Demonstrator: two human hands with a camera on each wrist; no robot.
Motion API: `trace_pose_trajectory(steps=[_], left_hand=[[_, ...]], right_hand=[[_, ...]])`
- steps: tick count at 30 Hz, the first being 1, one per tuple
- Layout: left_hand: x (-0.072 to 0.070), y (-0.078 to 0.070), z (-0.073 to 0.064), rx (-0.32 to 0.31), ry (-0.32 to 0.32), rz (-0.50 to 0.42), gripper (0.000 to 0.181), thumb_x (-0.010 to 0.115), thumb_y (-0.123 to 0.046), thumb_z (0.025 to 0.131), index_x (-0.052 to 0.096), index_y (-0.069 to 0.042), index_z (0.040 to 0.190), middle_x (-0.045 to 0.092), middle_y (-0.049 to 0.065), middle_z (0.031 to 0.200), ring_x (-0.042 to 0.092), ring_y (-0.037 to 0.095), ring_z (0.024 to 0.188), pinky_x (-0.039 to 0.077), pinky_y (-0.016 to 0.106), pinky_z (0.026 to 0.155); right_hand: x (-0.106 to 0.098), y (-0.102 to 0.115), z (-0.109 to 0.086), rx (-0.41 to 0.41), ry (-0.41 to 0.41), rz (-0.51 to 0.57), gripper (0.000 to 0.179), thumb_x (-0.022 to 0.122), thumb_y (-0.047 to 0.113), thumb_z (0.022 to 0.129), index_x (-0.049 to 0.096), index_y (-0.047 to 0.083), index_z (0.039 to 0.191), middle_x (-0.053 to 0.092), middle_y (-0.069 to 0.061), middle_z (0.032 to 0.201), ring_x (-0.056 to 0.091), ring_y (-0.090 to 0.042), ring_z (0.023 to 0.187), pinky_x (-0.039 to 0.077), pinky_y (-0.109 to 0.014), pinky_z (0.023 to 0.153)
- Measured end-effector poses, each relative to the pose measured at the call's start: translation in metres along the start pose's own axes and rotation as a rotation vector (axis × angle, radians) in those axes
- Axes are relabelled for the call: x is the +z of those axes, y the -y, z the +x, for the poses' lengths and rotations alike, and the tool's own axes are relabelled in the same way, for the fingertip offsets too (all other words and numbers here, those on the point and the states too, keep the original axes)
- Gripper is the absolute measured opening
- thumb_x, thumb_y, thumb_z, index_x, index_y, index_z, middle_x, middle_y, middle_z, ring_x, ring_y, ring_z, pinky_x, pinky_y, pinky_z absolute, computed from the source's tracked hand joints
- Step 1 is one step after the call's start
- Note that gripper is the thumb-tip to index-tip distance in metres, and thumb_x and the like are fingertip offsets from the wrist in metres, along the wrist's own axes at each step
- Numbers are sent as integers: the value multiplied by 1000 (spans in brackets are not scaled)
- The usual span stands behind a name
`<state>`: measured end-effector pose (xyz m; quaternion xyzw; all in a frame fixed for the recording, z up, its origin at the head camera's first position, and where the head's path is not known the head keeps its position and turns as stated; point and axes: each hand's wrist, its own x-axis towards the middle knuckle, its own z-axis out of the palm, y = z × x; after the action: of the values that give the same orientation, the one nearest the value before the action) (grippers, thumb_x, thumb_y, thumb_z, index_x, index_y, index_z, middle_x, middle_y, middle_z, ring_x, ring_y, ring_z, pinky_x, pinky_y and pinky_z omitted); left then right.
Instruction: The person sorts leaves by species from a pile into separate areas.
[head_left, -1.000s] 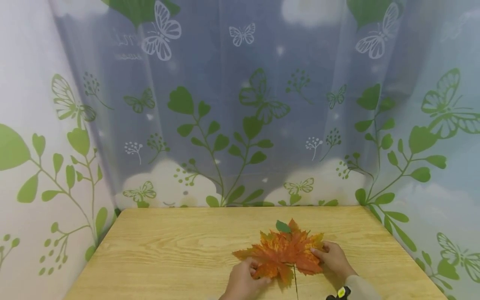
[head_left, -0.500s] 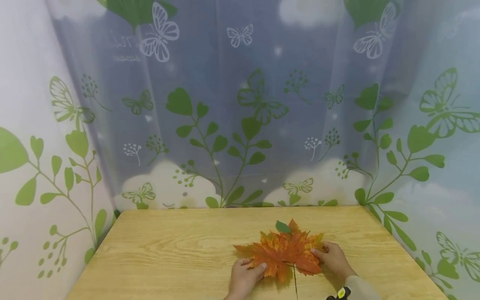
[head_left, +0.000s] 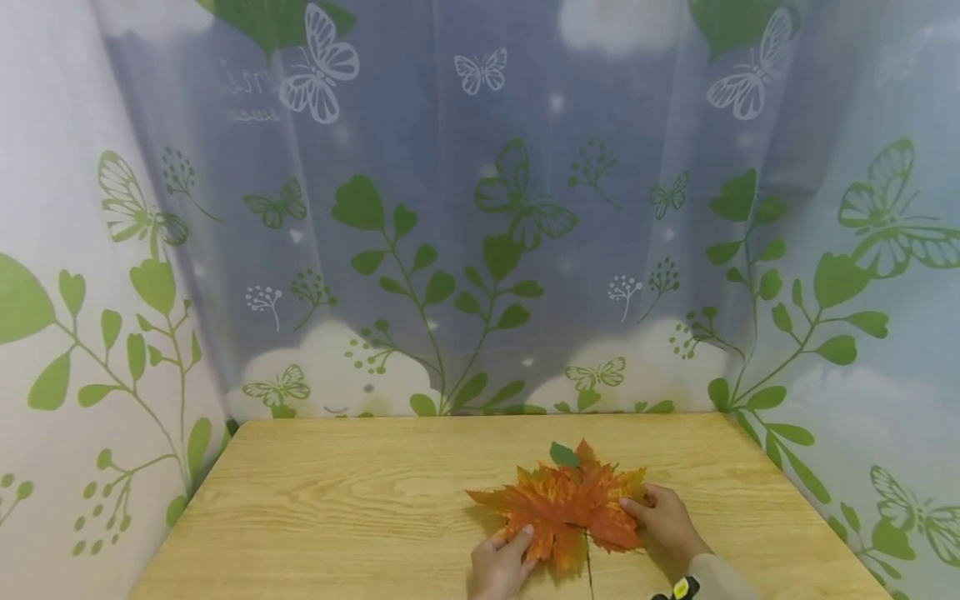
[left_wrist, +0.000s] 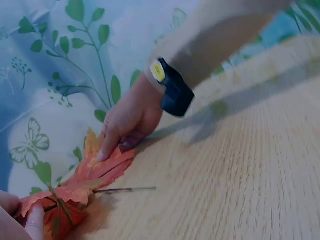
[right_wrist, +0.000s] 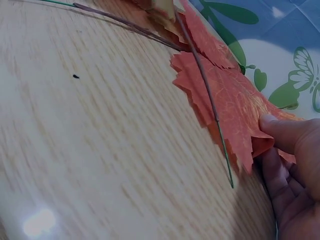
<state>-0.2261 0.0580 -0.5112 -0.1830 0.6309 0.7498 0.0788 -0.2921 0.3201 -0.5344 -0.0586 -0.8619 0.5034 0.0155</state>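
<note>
Orange-red artificial maple leaves (head_left: pixel 562 508) lie in a spread bunch on the wooden table, right of its middle. A small green leaf (head_left: pixel 564 455) pokes out at the bunch's far side. At the near left edge my left hand (head_left: pixel 501 567) pinches a leaf, thumb on top. My right hand (head_left: pixel 670 523) pinches the right edge of the bunch between thumb and fingers; the right wrist view shows its thumb on a red leaf (right_wrist: pixel 220 95). Thin dark stems (right_wrist: pixel 204 82) with green wire ends stick out toward the near side. The left fingertips are partly hidden under the leaf.
The wood-grain table (head_left: pixel 322 508) reaches back to a curtain (head_left: pixel 420 250) printed with leaves and butterflies, which also hangs at both sides. A black band with a yellow mark (head_left: pixel 684 588) sits on the right wrist.
My left hand has shifted slightly right and nearer the front, its thumb now on top of the leaf edge. The right hand keeps its hold, and the bunch stays nearly in place.
</note>
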Motion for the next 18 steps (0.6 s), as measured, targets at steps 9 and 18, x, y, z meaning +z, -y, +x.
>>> trace_pose_trajectory(steps=[9,18], left_hand=[[4,-9,0,129,13,-207,27,79,-16,80,69,5,93,66,5,85,64,11,74,56,31,67],[7,-27,-1,240,21,-89,26,78,-14,80,69,9,89,64,3,80,59,8,61,54,27,62]], right_hand=[[1,-4,1,-3,-7,-4,20,68,13,89,56,1,78,58,-4,67,54,-16,61,45,-28,57],[0,-2,0,-18,-2,24,21,69,13,88,55,1,78,60,-4,66,57,-15,60,47,-27,57]])
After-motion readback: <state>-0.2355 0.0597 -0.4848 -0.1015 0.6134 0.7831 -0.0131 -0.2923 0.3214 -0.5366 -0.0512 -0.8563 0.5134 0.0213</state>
